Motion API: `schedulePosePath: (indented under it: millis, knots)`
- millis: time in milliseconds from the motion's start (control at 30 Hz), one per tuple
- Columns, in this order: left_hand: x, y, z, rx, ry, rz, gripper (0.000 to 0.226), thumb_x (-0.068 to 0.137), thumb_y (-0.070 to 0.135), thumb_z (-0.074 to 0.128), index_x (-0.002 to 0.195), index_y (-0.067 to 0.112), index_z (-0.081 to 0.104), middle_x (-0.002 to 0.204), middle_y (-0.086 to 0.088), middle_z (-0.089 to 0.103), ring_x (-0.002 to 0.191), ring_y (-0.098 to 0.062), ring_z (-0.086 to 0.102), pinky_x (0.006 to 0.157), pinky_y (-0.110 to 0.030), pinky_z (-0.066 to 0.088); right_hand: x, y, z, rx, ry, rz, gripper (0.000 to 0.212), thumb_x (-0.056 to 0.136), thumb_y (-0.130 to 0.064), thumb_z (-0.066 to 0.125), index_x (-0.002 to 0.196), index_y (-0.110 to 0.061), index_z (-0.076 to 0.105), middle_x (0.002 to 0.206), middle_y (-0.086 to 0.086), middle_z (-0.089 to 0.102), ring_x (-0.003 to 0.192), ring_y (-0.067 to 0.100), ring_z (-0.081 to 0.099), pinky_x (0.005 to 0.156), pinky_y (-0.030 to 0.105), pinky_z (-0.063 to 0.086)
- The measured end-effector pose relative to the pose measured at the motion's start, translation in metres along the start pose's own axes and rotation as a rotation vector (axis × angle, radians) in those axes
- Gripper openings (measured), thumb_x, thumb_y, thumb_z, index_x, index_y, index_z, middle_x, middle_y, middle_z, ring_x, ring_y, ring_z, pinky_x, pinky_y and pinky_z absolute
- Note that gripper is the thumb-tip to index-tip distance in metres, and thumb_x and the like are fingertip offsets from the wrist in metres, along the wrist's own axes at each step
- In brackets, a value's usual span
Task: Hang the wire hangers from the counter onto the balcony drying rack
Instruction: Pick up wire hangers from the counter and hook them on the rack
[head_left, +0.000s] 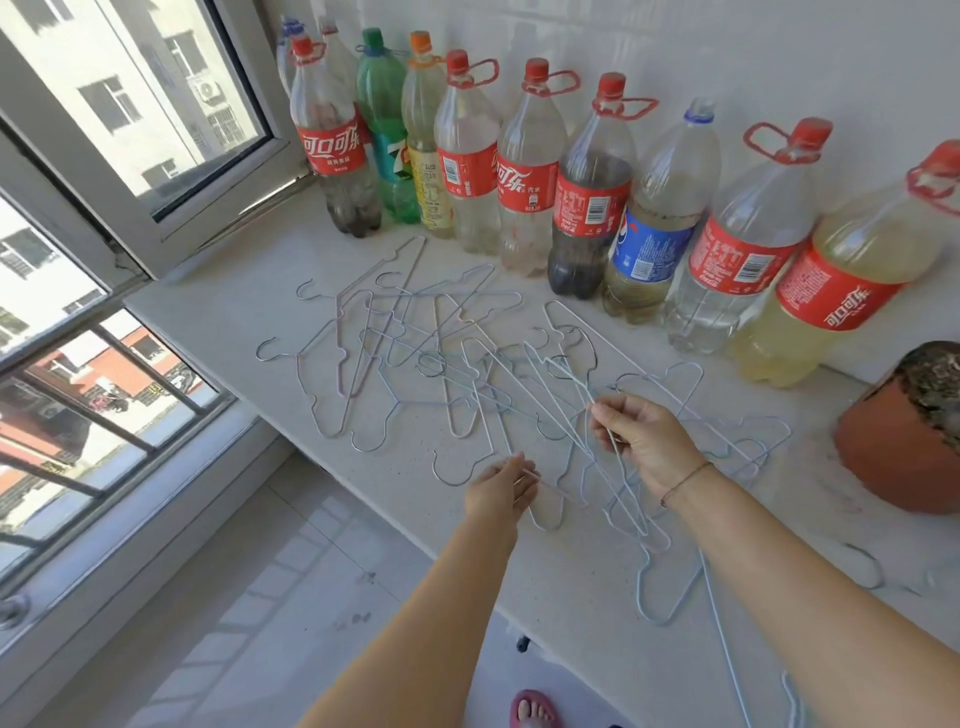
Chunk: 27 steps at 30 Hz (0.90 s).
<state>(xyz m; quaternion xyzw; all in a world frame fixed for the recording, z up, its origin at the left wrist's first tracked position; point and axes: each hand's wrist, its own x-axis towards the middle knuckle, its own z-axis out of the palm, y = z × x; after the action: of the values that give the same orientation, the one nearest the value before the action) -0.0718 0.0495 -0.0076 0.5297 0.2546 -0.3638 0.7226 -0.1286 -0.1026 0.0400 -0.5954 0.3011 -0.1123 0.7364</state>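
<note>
My right hand (644, 441) pinches one hanger (577, 383) among the tangled hangers (431, 364) lying on the counter (218, 312); my left hand (501, 488) reaches another wire, grip unclear

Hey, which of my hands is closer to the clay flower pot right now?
Right. The right hand, pinching wire hangers, is left of the clay pot; the left hand sits farther left, near the front edge of the counter.
</note>
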Motion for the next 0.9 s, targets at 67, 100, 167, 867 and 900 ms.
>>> schedulePosePath:
  millis: [67, 100, 167, 867, 900]
  knots:
    - [-0.005, 0.004, 0.001, 0.008, -0.060, 0.034, 0.006, 0.089, 0.012, 0.062, 0.087, 0.006, 0.063, 0.083, -0.008, 0.069, 0.071, -0.016, 0.065, 0.067, -0.023, 0.054, 0.002, -0.002, -0.003, 0.027, 0.004, 0.006, 0.007, 0.085, -0.004, 0.060, 0.080, -0.009, 0.062, 0.060, -0.001, 0.063, 0.054, 0.010, 0.051, 0.056, 0.018, 0.043]
    - [-0.008, 0.007, 0.001, 0.016, -0.086, 0.057, 0.005, 0.089, 0.011, 0.061, 0.090, 0.007, 0.064, 0.085, -0.008, 0.070, 0.072, -0.015, 0.066, 0.067, -0.022, 0.055, 0.003, -0.004, -0.004, 0.036, 0.006, 0.011, 0.008, 0.085, -0.004, 0.060, 0.079, -0.009, 0.062, 0.062, 0.001, 0.062, 0.056, 0.012, 0.051, 0.057, 0.020, 0.042]
    - [-0.014, 0.015, 0.005, 0.032, -0.116, 0.108, 0.007, 0.088, 0.007, 0.061, 0.094, 0.009, 0.065, 0.085, -0.007, 0.070, 0.072, -0.015, 0.067, 0.065, -0.020, 0.055, 0.004, -0.008, -0.006, 0.041, 0.008, 0.015, 0.009, 0.085, -0.004, 0.060, 0.079, -0.010, 0.062, 0.061, 0.000, 0.063, 0.057, 0.012, 0.051, 0.056, 0.020, 0.041]
    - [-0.126, 0.085, -0.128, 0.076, 0.004, 0.458, 0.023, 0.092, 0.009, 0.055, 0.113, 0.007, 0.064, 0.080, -0.003, 0.064, 0.069, -0.016, 0.065, 0.068, -0.022, 0.055, -0.051, -0.028, 0.124, 0.040, -0.318, 0.015, 0.013, 0.087, -0.002, 0.056, 0.077, -0.010, 0.059, 0.049, -0.005, 0.059, 0.042, 0.006, 0.048, 0.043, 0.014, 0.041]
    - [-0.135, 0.087, -0.143, 0.054, 0.030, 0.473, 0.022, 0.092, 0.009, 0.056, 0.112, 0.006, 0.065, 0.080, -0.003, 0.064, 0.069, -0.017, 0.065, 0.068, -0.023, 0.056, -0.059, -0.026, 0.139, 0.034, -0.350, 0.027, 0.012, 0.087, -0.002, 0.057, 0.078, -0.011, 0.060, 0.053, -0.002, 0.059, 0.044, 0.007, 0.048, 0.044, 0.014, 0.042]
